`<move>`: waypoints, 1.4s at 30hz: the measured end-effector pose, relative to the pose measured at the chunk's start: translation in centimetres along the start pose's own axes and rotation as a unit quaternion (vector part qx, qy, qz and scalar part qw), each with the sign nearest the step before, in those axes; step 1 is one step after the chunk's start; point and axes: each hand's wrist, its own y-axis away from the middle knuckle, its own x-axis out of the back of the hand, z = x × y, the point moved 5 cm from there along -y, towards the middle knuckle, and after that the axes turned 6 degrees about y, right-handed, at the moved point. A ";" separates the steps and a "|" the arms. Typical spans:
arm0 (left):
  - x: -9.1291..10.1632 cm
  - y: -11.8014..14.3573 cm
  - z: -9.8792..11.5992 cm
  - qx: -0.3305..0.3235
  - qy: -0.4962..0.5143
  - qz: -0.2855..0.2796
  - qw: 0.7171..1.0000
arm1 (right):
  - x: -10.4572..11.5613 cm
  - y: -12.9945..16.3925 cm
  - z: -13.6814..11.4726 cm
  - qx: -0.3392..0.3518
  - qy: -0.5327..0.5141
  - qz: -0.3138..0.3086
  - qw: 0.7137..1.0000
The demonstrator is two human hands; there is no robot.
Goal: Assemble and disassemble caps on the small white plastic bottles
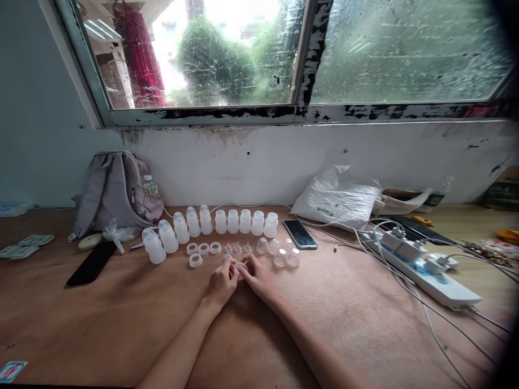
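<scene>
My left hand (222, 282) and my right hand (256, 276) meet at the middle of the brown table (121, 319), pinching a small clear plastic piece (240, 266) between their fingertips. Just beyond them lie white rings (203, 249), small clear nipple-like pieces (237, 248) and clear caps (284, 254). Behind those stands a curved row of several translucent white bottles (227, 221).
A grey backpack (115, 192) leans on the wall at the left, with a black phone (92, 263) in front. Another phone (300, 234) lies right of the bottles. A white plastic bag (338, 197) and a power strip (430, 273) with cables occupy the right.
</scene>
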 end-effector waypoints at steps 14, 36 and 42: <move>-0.9 -0.4 -2.0 0.164 0.331 -0.021 0.929 | -0.2 0.5 -1.0 0.112 0.091 -0.009 0.989; 5.1 -10.2 -0.7 0.027 -0.094 0.071 0.993 | 0.7 1.4 -1.4 0.083 0.064 0.070 0.992; 3.6 -13.9 -2.3 0.004 -0.224 0.119 0.967 | 0.9 1.2 -0.8 0.067 0.064 0.077 0.993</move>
